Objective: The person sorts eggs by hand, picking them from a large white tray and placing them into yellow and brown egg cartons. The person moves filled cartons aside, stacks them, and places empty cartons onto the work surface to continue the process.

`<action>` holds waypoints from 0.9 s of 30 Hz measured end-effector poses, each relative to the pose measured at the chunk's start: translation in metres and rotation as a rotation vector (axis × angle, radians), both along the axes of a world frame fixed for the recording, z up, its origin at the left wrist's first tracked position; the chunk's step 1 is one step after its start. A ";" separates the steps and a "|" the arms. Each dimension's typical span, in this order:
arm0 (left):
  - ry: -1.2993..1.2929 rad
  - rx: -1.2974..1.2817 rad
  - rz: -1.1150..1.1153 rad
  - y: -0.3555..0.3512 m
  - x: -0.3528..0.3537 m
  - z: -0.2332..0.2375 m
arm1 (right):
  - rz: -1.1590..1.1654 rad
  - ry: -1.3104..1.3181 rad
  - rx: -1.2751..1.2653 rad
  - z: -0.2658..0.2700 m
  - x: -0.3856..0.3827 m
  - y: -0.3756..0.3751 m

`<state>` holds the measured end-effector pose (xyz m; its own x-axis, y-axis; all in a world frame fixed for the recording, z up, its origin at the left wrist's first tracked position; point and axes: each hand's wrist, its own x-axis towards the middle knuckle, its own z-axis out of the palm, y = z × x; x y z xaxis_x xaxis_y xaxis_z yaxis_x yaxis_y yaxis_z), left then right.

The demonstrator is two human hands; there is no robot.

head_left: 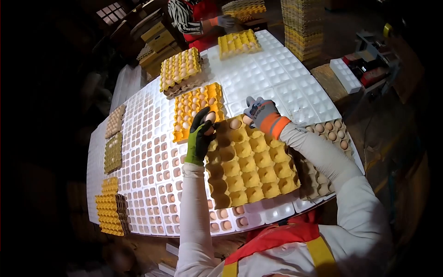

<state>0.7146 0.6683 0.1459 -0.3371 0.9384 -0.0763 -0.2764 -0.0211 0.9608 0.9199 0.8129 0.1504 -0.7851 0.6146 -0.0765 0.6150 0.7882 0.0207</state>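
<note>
My left hand (pixel 199 138), in a green and black glove, is closed on a brown egg (pixel 210 117) beside the far left corner of a yellow egg tray (pixel 249 159). In that tray's far row sits one egg (pixel 235 123); most of its cups hold nothing. My right hand (pixel 262 114), in a grey and orange glove, is curled at the tray's far edge around another egg (pixel 248 121), partly hidden by the glove. Just behind my left hand lies an orange-yellow tray (pixel 189 111) with several eggs.
White foam egg packs (pixel 143 147) cover the table, many holding eggs. Stacked full trays (pixel 181 69) stand farther back, with another yellow tray (pixel 239 44) near a co-worker's gloved hand (pixel 225 21). Yellow trays (pixel 110 212) are piled at left; a grey tray with eggs (pixel 330 131) lies at right.
</note>
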 end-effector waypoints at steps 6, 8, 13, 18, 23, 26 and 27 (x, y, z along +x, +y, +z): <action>1.738 -0.145 -0.095 0.037 0.038 0.008 | -0.288 1.074 -1.243 -0.015 0.056 0.019; 1.819 -0.199 -0.116 0.056 0.035 -0.005 | -0.131 1.279 -1.395 -0.007 0.089 -0.006; 1.640 -0.192 -0.274 0.068 0.013 0.010 | 0.369 1.127 -1.414 0.004 0.184 -0.109; 0.631 -0.018 -0.176 -0.003 -0.009 0.018 | 0.032 0.782 -1.507 -0.103 0.223 -0.221; 0.293 -0.085 -0.089 -0.174 -0.015 -0.001 | -0.401 0.263 -0.400 -0.131 0.120 -0.303; 0.323 -0.160 -0.119 -0.270 0.002 -0.023 | -0.259 -0.103 -0.428 -0.140 0.091 -0.309; 0.360 -0.262 -0.169 -0.286 0.015 -0.019 | -0.289 0.060 -0.381 -0.149 0.094 -0.309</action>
<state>0.7300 0.3823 0.1265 -0.2300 0.9469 -0.2246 0.0960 0.2517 0.9630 1.0134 0.5039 0.0013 -0.5960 0.7456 -0.2981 0.8014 0.5294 -0.2784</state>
